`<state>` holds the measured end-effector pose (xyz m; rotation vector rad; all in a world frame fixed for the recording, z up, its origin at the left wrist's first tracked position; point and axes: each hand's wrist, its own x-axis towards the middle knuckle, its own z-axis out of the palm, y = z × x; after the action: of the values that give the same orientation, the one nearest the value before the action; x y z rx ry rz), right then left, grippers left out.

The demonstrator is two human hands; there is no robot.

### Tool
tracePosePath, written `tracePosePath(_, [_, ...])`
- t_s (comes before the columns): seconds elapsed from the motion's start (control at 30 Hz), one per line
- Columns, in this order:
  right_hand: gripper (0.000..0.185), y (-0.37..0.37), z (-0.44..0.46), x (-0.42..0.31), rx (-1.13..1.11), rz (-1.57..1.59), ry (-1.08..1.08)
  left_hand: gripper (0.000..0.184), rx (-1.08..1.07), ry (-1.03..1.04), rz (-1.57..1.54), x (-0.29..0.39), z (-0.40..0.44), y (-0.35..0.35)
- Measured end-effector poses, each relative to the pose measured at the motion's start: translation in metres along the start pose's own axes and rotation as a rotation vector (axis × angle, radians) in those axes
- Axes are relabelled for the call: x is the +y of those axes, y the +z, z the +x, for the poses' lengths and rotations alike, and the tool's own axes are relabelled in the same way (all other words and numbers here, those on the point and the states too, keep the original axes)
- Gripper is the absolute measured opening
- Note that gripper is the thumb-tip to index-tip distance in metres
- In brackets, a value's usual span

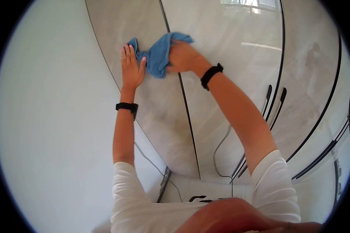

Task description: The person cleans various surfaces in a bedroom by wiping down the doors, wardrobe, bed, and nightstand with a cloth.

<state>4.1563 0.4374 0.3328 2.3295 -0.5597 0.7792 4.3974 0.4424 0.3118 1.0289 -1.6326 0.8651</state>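
A blue cleaning cloth (157, 58) is spread and partly bunched against a glossy, beige marble-patterned cabinet door (159, 105), across the dark seam between two panels. My right hand (184, 57) is on the cloth's right part, slightly smeared by motion, with its fingers partly hidden by the fabric. To the left, my left hand (132, 70) lies flat on the panel near its edge, with fingers stretched and thumb apart. Its fingertips and thumb touch the cloth's left end. Each wrist wears a black band.
A pale wall (54, 116) runs along the left. Two black door handles (268, 99) stand out at the right. A grey cable (217, 151) hangs before the lower doors, and another cable (155, 165) runs lower left. Window light reflects on the upper panel.
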Motion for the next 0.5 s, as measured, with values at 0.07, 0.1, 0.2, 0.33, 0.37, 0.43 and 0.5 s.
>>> tracePosePath(0.07, [0.048, -0.005, -0.019, 0.036, 0.135, -0.158, 0.111, 0.071, -0.083, 0.169, 0.045, 0.008, 0.004, -0.005])
tracePosePath(0.1, [0.048, -0.012, -0.022, 0.055, 0.137, -0.162, 0.118, 0.071, -0.084, 0.176, 0.040, 0.014, 0.014, -0.009])
tracePosePath(0.2, [0.049, -0.036, -0.044, 0.079, 0.294, -0.347, 0.151, 0.067, -0.055, 0.189, 0.066, 0.043, 0.028, -0.013])
tracePosePath(0.33, [0.038, -0.089, -0.062, 0.074, 0.279, -0.245, 0.162, 0.060, -0.068, 0.337, -0.262, 0.107, 0.058, -0.011])
tracePosePath(0.37, [0.037, -0.096, -0.063, 0.076, 0.361, -0.297, 0.218, 0.055, -0.075, 0.387, -0.351, 0.122, 0.062, -0.010])
tracePosePath(0.43, [0.033, -0.122, -0.067, 0.061, 0.476, -0.445, 0.203, 0.050, -0.124, 0.502, -0.334, 0.133, 0.067, -0.018])
tracePosePath(0.5, [0.032, -0.139, -0.053, 0.035, 0.448, -0.582, 0.197, 0.041, -0.130, 0.615, -0.336, 0.130, 0.054, -0.033])
